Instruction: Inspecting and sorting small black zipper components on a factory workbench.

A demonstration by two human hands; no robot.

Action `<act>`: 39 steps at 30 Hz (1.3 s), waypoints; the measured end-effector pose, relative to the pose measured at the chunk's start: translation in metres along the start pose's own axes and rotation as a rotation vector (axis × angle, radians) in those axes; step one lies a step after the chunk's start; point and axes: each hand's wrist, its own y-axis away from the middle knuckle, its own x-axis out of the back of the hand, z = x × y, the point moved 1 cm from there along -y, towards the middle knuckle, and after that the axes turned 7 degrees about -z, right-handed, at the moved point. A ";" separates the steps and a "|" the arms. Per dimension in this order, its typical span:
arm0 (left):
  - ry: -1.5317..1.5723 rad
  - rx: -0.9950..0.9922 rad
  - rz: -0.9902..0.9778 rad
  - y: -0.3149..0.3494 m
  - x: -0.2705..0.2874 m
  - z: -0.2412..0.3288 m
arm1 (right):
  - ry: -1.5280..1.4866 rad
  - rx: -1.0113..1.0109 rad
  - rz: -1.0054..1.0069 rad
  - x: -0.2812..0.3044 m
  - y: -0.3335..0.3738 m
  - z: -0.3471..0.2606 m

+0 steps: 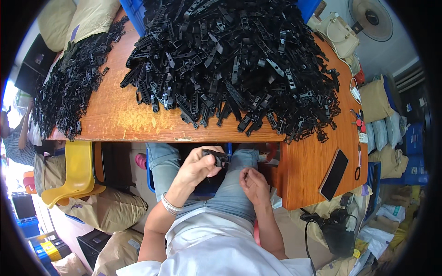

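Left hand (195, 168): closed around black plastic part (216, 156).
Part axis: ran crosswise, protruding toward right hand (252, 184).
Right hand: nearby, fingers curled; contents indeterminable.

The L-shaped orange-brown wooden tabletop (124, 115) carries a large heap of black plastic clip parts (235, 60) across its middle, reaching its near edge. At nine o'clock of that heap, apart from it, lies a smaller long pile of black plastic parts (69, 83) along the tabletop's left edge. At four o'clock a flat black smartphone (334, 174) lies on the right wing, and at one o'clock sits a cream handbag (340, 34).
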 end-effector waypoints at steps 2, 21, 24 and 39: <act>0.013 0.014 0.006 0.004 0.010 0.001 | -0.034 -0.057 0.113 0.024 0.005 0.010; 0.048 0.062 0.061 0.008 0.015 -0.009 | 0.176 0.714 0.869 0.097 -0.047 0.012; 0.031 0.097 0.110 0.007 0.013 -0.011 | 0.668 0.603 0.600 0.086 -0.039 0.018; -0.645 0.073 -0.088 0.009 -0.018 0.002 | 0.817 0.289 -0.043 -0.085 -0.001 -0.014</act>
